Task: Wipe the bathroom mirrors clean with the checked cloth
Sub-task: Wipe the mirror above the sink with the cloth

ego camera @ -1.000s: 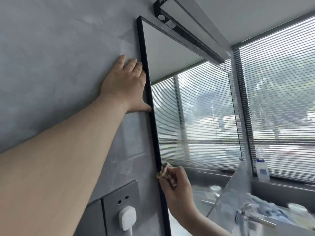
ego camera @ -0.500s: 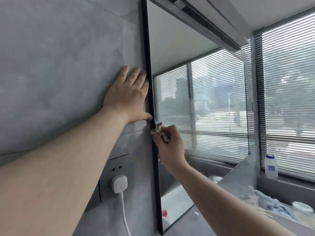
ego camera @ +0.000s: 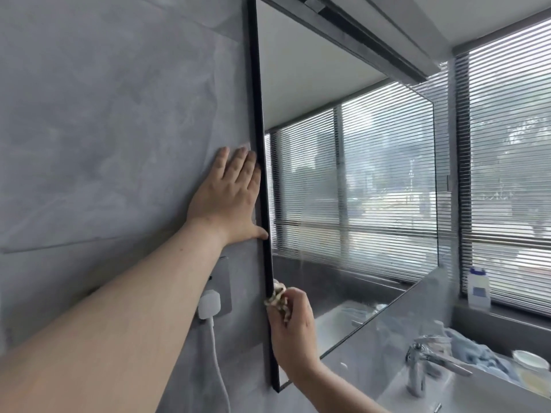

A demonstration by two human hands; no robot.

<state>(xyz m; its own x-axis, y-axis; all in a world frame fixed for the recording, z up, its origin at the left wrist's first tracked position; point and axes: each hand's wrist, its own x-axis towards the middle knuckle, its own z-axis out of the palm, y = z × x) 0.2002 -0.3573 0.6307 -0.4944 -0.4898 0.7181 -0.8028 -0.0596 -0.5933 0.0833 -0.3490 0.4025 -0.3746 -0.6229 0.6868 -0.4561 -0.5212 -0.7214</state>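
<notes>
Wall mirror [ego camera: 343,174], black left frame edge [ego camera: 261,174] running vertically | left hand [ego camera: 229,198] flat, fingers straight, on wall beside frame | right hand [ego camera: 293,326] lower, nearer, pinching bunched checked cloth [ego camera: 276,296] against frame edge.

Your black-framed mirror [ego camera: 343,180] hangs upright on the grey wall, reflecting slatted blinds, while the checked cloth [ego camera: 277,297], bunched into a small beige wad, presses against its lower left frame edge.
</notes>
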